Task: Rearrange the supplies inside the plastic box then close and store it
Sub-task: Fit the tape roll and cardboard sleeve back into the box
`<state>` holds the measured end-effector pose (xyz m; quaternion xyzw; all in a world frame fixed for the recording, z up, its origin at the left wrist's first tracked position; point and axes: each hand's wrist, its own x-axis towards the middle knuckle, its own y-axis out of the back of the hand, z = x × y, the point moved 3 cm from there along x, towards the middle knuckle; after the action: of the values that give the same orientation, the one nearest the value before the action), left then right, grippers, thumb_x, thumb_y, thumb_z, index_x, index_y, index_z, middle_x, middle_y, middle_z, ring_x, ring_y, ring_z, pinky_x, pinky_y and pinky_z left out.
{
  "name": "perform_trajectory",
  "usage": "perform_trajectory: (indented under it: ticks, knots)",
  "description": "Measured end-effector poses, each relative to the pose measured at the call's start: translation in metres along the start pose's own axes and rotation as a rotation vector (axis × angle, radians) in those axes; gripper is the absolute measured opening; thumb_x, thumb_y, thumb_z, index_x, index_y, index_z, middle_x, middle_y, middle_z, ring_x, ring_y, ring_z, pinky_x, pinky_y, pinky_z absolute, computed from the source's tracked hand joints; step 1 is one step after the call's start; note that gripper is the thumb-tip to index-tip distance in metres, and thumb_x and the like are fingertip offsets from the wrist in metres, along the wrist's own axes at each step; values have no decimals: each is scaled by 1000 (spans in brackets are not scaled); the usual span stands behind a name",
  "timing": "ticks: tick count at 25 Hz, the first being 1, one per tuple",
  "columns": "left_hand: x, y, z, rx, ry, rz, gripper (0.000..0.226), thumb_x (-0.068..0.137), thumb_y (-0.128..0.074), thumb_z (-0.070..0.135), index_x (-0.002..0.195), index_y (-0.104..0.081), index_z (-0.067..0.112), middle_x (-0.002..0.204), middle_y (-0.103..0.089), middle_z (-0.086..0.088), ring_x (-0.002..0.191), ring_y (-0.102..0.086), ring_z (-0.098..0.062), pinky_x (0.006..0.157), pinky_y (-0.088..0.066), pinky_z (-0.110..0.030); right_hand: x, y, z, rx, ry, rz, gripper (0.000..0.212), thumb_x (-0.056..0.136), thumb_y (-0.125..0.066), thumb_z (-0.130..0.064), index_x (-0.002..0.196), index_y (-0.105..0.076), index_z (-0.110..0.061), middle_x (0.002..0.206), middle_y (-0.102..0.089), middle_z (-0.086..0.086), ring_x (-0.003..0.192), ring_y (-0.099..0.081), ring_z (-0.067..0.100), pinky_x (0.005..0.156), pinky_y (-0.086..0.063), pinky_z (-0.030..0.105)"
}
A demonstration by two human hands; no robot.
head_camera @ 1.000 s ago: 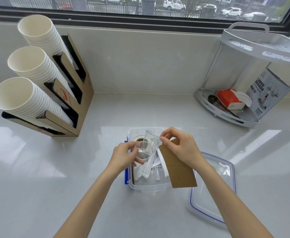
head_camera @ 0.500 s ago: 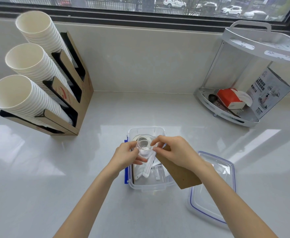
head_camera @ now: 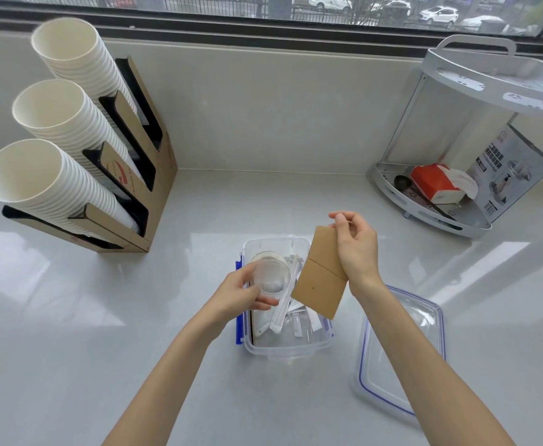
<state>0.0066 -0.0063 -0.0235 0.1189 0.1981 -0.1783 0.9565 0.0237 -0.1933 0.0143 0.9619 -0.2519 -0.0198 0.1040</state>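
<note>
Clear plastic box (head_camera: 284, 349) sitting open on the pale countertop (head_camera: 102, 333), lid (head_camera: 402, 358) lying beside it.
Left hand (head_camera: 238, 292) is gripping a clear cup (head_camera: 271, 278) over the box; right hand (head_camera: 355, 249) is pinching brown card (head_camera: 320, 278) under the window (head_camera: 263, 8).

The worktop (head_camera: 70, 317) is smooth and glossy, pale like polished stone, catching window glare. The plastic box (head_camera: 283, 349) is clear, shiny plastic with a blue clasp, and its lid (head_camera: 431, 365) the same clear plastic with a blue seal line. The card (head_camera: 321, 284) looks like matt brown cardboard. The cup (head_camera: 271, 278) is thin transparent plastic. The stacked cups (head_camera: 54, 117) are matt white paper in a brown cardboard holder (head_camera: 157, 175).
</note>
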Motion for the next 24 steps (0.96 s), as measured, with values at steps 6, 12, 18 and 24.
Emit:
perform_trajectory:
  ticks: [6, 12, 18, 24]
  knots:
    - [-6, -6, 6, -83, 7, -52, 32, 93, -44, 29, 125, -46, 23, 121, -53, -2, 62, -71, -6, 60, -55, -11, 5, -14, 0, 61, 12, 133, 17, 95, -43, -21, 87, -57, -20, 69, -55, -12, 67, -50, 4, 75, -40, 28]
    - [-5, -8, 8, -104, -1, 27, 36, 94, -44, 20, 130, -47, 16, 110, -60, -4, 58, -69, -9, 61, -58, -15, -3, -27, 4, -29, 70, 63, 24, 97, -40, -24, 96, -62, -16, 70, -56, -16, 65, -52, -3, 62, -37, 8]
    - [-7, -14, 17, -243, 7, 21, 16, 92, -47, 20, 107, -54, 20, 122, -55, -9, 53, -70, -8, 57, -57, -14, -16, -35, 11, -219, 213, -48, 23, 96, -42, -15, 96, -63, -8, 61, -49, -12, 56, -50, -1, 56, -35, 5]
    - [-8, -21, 18, -220, -21, 14, 51, 83, -62, 19, 131, -44, 16, 132, -49, -13, 58, -69, -9, 63, -59, -17, -12, -36, 6, -263, 216, 26, 23, 94, -44, -13, 97, -63, -2, 86, -59, 1, 78, -50, 15, 64, -27, 13]
